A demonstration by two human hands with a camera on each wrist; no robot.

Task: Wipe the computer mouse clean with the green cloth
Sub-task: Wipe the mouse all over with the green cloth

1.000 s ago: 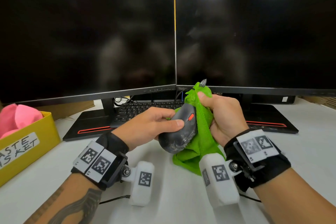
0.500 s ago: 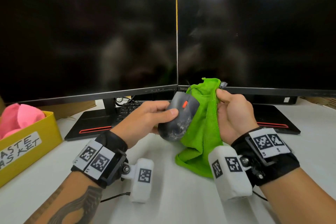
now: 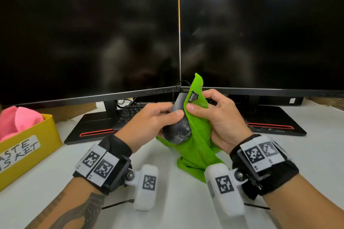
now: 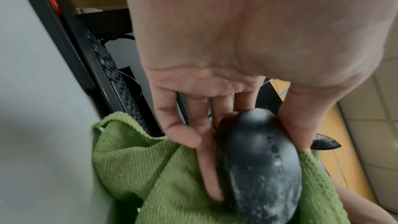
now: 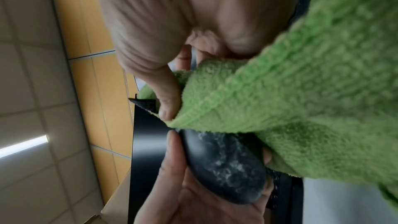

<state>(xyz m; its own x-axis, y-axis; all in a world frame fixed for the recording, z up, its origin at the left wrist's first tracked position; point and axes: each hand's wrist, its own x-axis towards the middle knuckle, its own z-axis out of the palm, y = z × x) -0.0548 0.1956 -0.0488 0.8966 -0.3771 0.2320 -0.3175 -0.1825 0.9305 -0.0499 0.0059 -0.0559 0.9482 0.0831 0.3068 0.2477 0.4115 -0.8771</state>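
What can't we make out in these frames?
- Mouse scroll wheel and buttons: head view, covered by green cloth and left hand.
- Basket label: head view, first letters cut off by left edge.
- Cloth tag text: too small.
- Right hand fingertips: right wrist view, behind cloth.

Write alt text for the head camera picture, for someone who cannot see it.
A person's left hand holds a dark computer mouse, smeared whitish at its near end, while the right hand presses a green cloth against its side. Behind stand two dark monitors; a yellow box sits at the left.
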